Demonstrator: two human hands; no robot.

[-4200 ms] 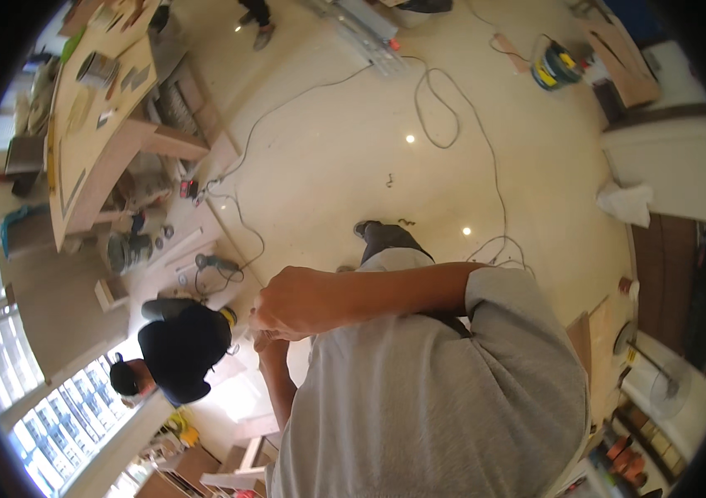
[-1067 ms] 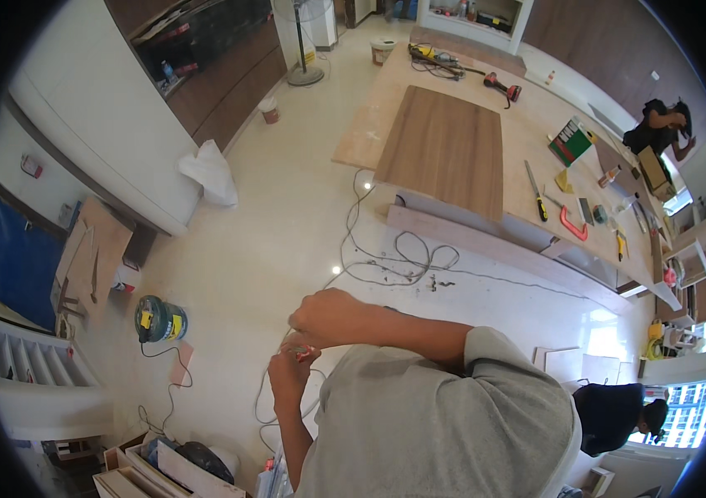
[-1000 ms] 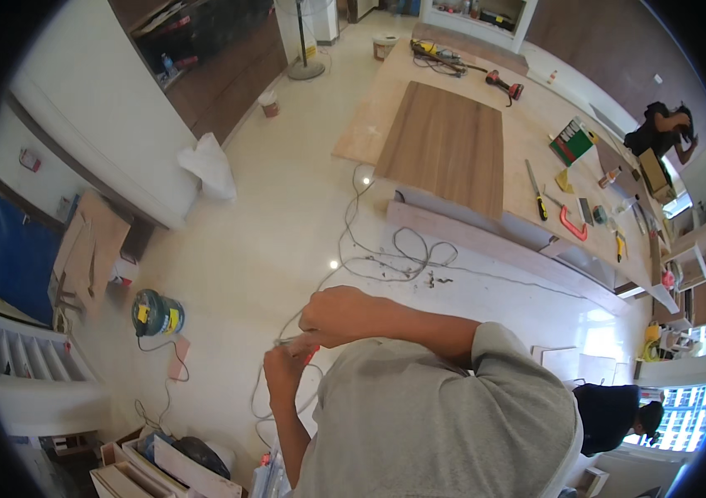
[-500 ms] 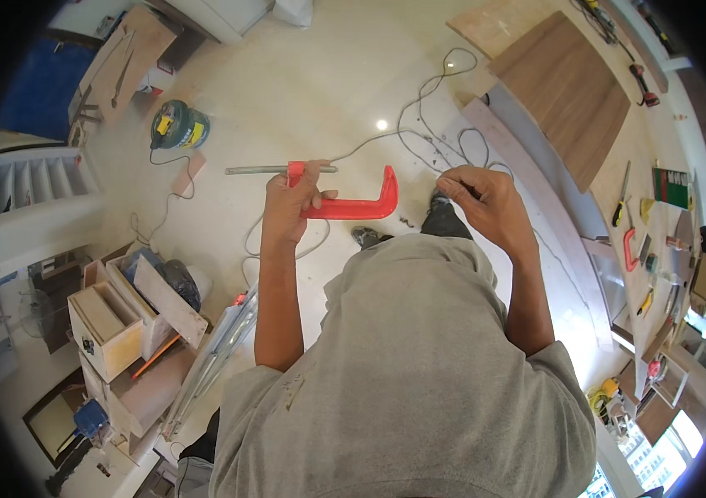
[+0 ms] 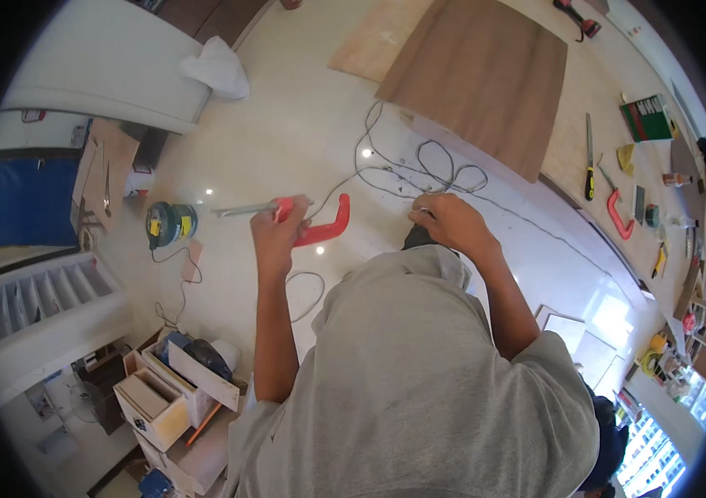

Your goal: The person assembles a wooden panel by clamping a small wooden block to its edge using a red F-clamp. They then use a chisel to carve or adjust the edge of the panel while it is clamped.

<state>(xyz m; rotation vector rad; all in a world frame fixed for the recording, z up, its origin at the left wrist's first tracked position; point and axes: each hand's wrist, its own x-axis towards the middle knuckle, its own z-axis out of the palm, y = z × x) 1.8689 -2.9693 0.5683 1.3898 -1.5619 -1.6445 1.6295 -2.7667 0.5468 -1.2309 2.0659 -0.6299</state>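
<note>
Since half a second ago the view has swung: the large brown wooden board (image 5: pixel 486 79), then at the upper right corner, now fills the upper middle of the frame, and the yellow and teal round power tool (image 5: pixel 169 223) has slid from the upper left down to the left of centre. The red C-shaped metal clamp (image 5: pixel 324 226) remains in the left hand (image 5: pixel 278 235), now a little lower in the frame, near its centre.

The left hand is closed around the clamp's near end, where its grey metal screw bar (image 5: pixel 243 209) sticks out to the left. The clamp's red curve opens upward, just right of the fist. The right hand (image 5: pixel 444 220) sits right of centre, well apart from the clamp, its fingers curled downward over a dark shape; I cannot tell whether it grips anything.

Counted: two red clamps, the held one and a second red clamp (image 5: pixel 617 216) lying at the right on the pale floor (image 5: pixel 287 141); one yellow-handled hand saw (image 5: pixel 589 162) just left of that second clamp; one green box (image 5: pixel 645 119) at the upper right; one white crumpled cloth (image 5: pixel 216 68) at the upper left; one loose grey cable (image 5: pixel 419 166) coiled above the hands; one blue panel (image 5: pixel 25 199) at the left edge.
</note>
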